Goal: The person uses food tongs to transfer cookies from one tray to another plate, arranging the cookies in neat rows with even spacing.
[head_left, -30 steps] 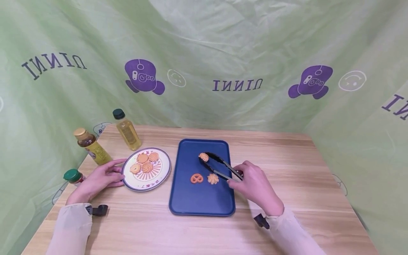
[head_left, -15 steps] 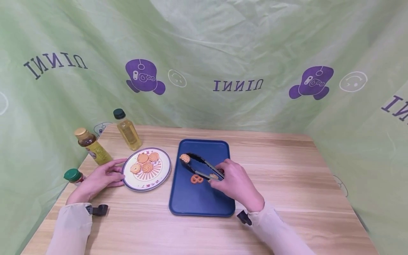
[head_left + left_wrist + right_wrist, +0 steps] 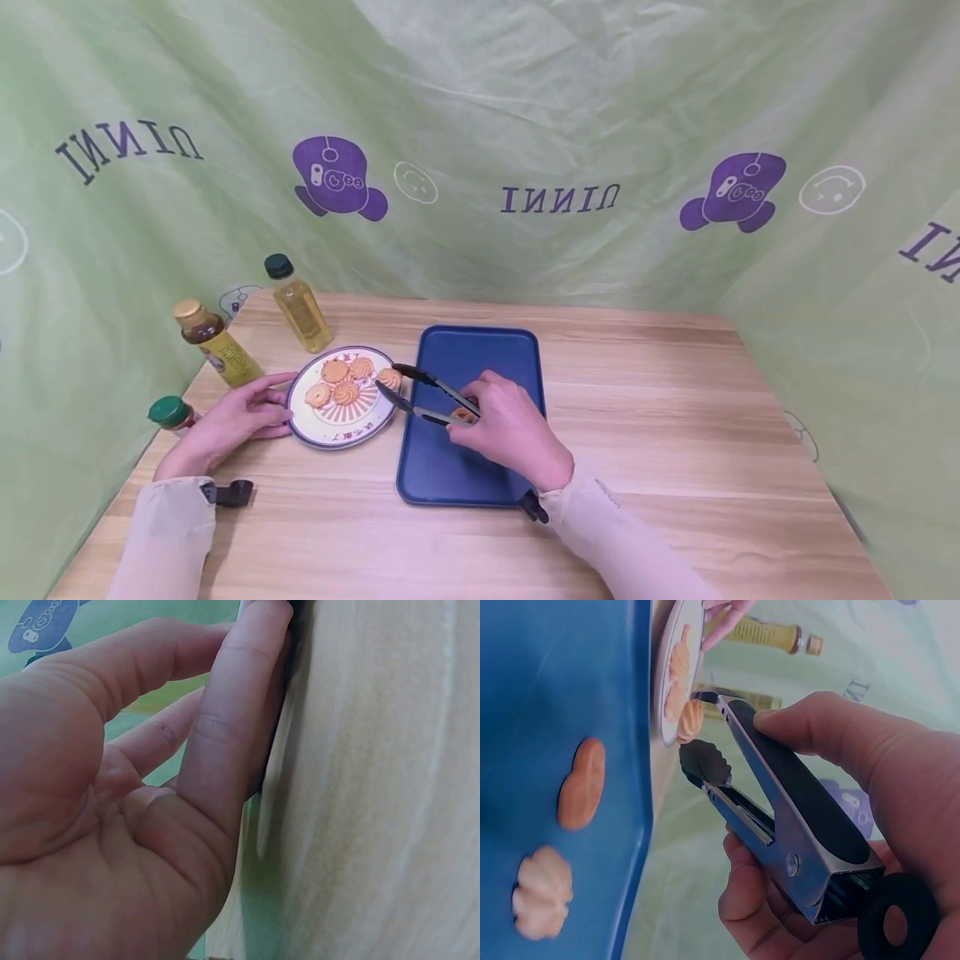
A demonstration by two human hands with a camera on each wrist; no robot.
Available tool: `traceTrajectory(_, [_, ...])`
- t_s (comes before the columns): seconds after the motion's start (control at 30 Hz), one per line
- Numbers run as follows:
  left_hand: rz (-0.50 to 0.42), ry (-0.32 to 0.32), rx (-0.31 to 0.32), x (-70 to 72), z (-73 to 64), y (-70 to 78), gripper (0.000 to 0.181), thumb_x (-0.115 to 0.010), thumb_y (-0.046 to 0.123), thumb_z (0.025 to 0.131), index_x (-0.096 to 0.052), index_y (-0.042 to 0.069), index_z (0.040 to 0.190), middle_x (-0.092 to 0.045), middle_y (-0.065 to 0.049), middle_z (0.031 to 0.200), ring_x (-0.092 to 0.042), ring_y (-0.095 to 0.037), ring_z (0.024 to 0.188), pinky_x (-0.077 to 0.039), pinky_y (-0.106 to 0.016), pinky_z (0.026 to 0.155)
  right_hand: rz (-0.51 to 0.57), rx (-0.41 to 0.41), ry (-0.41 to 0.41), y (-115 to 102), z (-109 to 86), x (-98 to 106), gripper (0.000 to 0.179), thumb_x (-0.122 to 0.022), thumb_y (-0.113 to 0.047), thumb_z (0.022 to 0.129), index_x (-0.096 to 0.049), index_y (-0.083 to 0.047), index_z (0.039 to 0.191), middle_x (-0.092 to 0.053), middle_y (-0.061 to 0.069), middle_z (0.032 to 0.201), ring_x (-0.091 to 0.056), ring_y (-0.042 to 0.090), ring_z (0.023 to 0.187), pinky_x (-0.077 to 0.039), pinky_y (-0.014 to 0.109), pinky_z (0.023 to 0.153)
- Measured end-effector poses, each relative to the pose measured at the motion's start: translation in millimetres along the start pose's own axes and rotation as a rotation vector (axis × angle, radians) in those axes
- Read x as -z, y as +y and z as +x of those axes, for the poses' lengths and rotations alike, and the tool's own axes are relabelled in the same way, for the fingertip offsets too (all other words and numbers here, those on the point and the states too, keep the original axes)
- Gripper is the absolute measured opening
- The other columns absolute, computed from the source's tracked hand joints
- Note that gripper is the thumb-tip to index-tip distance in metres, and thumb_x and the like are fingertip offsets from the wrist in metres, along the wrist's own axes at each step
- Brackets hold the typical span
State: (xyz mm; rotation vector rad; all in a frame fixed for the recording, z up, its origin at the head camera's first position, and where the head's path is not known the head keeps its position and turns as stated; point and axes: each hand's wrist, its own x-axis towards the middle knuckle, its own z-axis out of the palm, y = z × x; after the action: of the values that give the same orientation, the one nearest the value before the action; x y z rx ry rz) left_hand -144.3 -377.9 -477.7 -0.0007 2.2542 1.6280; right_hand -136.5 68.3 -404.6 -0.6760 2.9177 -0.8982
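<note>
My right hand (image 3: 510,429) grips a pair of black-and-steel tongs (image 3: 442,400). A swirled cookie (image 3: 390,379) is between the tong tips, over the right rim of the round plate (image 3: 311,425). Whether it touches the plate I cannot tell. Several cookies (image 3: 347,393) lie on that plate. At the plate's left rim, my left hand (image 3: 228,425) holds the edge with thumb and fingers. In the right wrist view, a pretzel-shaped cookie (image 3: 583,784) and a flower-shaped cookie (image 3: 542,892) rest on the blue tray (image 3: 562,660); the right hand hides the flower-shaped one in the head view.
Behind the plate stands an oil bottle (image 3: 302,312) with a dark cap. A yellow-labelled bottle (image 3: 225,350) and a green-capped jar (image 3: 172,412) are close to the left hand. Green printed cloth (image 3: 450,100) surrounds the wooden table (image 3: 660,400).
My right hand has moved left with the tongs, carrying the swirled cookie from above the tray to the plate's right rim. The left hand has stayed at the plate.
</note>
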Motion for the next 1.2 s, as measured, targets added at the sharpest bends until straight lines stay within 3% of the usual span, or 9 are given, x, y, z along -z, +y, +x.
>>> traceTrajectory(0.3, [0.008,0.002,0.007,-0.4,-0.1,0.6,0.078,-0.064,0.0,0.111,-0.021,-0.002,0.176,-0.05,-0.03,0.142,-0.074,-0.007,0.107,-0.072,-0.031,0.097,-0.04,0.061,-0.04,-11,12.2,-13,0.03,-0.088,-0.025,0.088,-0.081,-0.002,0.107,-0.062,0.001,0.092,-0.056,0.015,0.074,-0.05,0.024,0.061])
traceTrajectory(0.6, [0.014,0.004,0.005,-0.1,-1.6,2.0,0.079,-0.066,0.003,0.111,-0.021,-0.002,0.176,-0.051,-0.033,0.145,-0.076,-0.006,0.109,-0.072,-0.031,0.097,-0.16,0.145,0.017,-15,19.4,-20,0.03,-0.091,-0.026,0.084,-0.082,-0.003,0.101,-0.064,0.002,0.088,-0.054,0.016,0.067,-0.051,0.026,0.059])
traceTrajectory(1.2, [0.017,0.009,0.007,1.6,-0.1,-0.8,0.08,-0.067,0.004,0.111,-0.022,0.0,0.177,-0.051,-0.036,0.152,-0.076,-0.005,0.11,-0.072,-0.031,0.097,-0.164,0.106,-0.02,-17,21.7,-24,0.036,-0.092,-0.031,0.084,-0.083,-0.004,0.107,-0.066,0.003,0.091,-0.056,0.015,0.072,-0.053,0.025,0.06])
